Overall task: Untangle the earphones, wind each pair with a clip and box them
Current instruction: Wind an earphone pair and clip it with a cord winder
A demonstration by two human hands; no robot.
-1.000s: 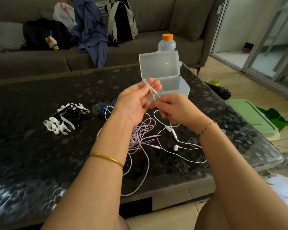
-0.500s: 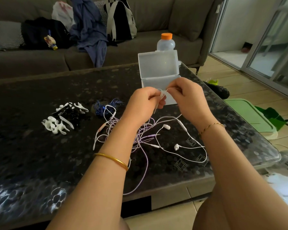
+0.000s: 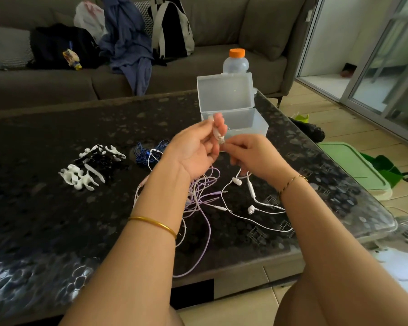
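Purple earphones [image 3: 205,191] and white earphones [image 3: 252,191] sprawl tangled on the worktop [image 3: 57,231]. Above them, the left hand [image 3: 193,151] pinches a small white piece [image 3: 216,132] (too blurred to name) between its fingers; the right hand [image 3: 254,158] pinches the white earphones' cord right beside it. Behind stands the open box [image 3: 245,123].

Tangled: white earphones [image 3: 252,192], lilac earphones [image 3: 204,196]; clips [image 3: 87,171] heaped left; clear box [image 3: 244,124] open, lid upright.
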